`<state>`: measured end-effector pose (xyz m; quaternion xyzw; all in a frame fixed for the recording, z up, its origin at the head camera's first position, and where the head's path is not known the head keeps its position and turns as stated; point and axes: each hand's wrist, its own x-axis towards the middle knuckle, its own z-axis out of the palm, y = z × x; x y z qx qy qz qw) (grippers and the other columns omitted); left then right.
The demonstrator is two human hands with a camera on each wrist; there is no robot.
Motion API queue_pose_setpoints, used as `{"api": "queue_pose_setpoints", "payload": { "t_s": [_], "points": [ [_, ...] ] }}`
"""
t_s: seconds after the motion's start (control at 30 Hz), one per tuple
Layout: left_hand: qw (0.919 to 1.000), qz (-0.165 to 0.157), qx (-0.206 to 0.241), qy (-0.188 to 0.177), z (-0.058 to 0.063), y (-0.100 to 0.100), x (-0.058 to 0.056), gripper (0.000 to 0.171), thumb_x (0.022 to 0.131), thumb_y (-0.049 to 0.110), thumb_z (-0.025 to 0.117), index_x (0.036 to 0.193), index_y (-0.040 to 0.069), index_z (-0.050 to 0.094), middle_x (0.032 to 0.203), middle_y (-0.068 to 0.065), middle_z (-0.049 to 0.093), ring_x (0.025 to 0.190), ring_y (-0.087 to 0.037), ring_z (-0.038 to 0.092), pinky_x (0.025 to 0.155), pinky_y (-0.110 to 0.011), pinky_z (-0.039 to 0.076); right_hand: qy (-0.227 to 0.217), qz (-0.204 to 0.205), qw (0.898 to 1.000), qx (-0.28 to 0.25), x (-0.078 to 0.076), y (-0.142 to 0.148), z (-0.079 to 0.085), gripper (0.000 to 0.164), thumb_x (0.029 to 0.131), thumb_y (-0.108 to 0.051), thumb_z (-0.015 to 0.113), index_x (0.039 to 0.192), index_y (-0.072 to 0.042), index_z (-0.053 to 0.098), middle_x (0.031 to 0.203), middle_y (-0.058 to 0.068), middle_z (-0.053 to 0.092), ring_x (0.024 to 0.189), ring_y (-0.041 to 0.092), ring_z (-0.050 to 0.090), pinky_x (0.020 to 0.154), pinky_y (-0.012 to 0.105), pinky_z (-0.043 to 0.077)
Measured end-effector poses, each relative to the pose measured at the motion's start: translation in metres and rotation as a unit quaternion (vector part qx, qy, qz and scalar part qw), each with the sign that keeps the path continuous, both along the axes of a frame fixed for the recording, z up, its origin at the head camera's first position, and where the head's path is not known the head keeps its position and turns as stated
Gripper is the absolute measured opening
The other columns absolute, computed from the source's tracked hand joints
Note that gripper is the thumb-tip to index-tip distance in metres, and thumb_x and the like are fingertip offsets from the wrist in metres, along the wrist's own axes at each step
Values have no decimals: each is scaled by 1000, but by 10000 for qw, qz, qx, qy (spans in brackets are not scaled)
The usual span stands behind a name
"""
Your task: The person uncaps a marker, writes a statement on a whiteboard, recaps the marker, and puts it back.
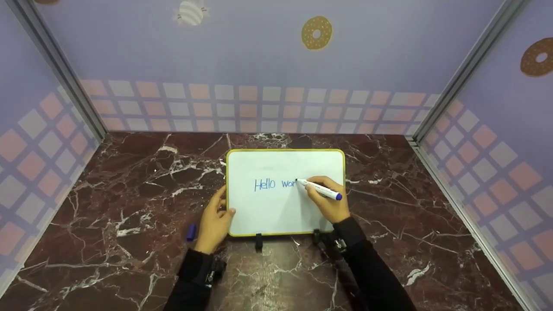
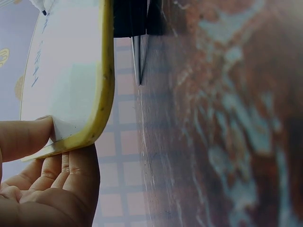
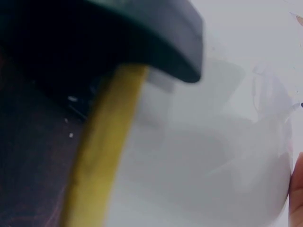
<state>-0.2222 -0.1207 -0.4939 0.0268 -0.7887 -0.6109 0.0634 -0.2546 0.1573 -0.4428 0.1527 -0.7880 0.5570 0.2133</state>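
Nearest, black feet point(image 1: 259, 242) under whiteboard point(image 1: 263, 211) on counter point(image 1: 129, 194); blue cap point(image 1: 191, 232) lies by L hand point(image 1: 214, 222), fingers pinching board's L edge; R hand point(image 1: 330, 204), fingers gripping marker point(image 1: 319, 189), tip at end of blue "Hello wor" lettering point(image 1: 272, 184); behind, purple wall point(image 1: 246, 52) w/ pink & white squares point(image 1: 247, 93), donut pic point(image 1: 307, 36)
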Motion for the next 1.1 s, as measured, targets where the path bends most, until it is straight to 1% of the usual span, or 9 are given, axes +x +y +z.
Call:
{"api": "queue_pose_setpoints", "payload": {
  "t_s": [0.17,0.43,0.7,0.87,0.97,1.1],
  "points": [
    [10000,15,-20,-8,0,0,0,65,93,-4,55,153,12,33,118,-21,62,86,-28,68,74,-36,56,-3,-7,10000,28,0,0,0,9,83,6,71,92,6,72,88,19,72,72,5,60,65,15,49],
    [9999,22,111,-66,0,0,0,67,92,-5,55,153,12,33,119,-22,61,84,-27,68,73,-37,58,18,71,10000,32,1,1,-3,10,82,6,71,92,8,72,87,20,72,70,3,60,64,14,49],
    [10000,-23,-24,-28,0,0,0,65,94,-4,55,153,13,33,119,-20,60,93,-31,68,77,-38,56,149,107,9998,66,3,1,-2,10,81,8,71,90,9,71,82,20,71,67,1,57,61,13,47],
    [10000,13,18,-39,1,0,0,66,93,-5,55,153,12,34,119,-21,60,90,-31,69,76,-38,57,128,153,9997,117,4,1,-3,9,81,9,71,90,10,71,82,21,71,68,2,57,61,13,47],
    [10000,15,69,-33,0,0,1,66,92,-6,55,153,12,34,118,-22,60,89,-31,69,75,-39,58,101,185,9997,127,2,3,-7,10,80,9,71,90,9,71,81,20,70,68,2,57,61,14,47],
    [10000,2,59,-15,0,0,0,66,93,-5,55,153,12,33,118,-22,60,88,-30,69,75,-38,58,122,216,9996,111,-7,8,-20,9,81,4,73,90,3,73,81,16,72,68,3,58,61,16,47]
  ]
}}
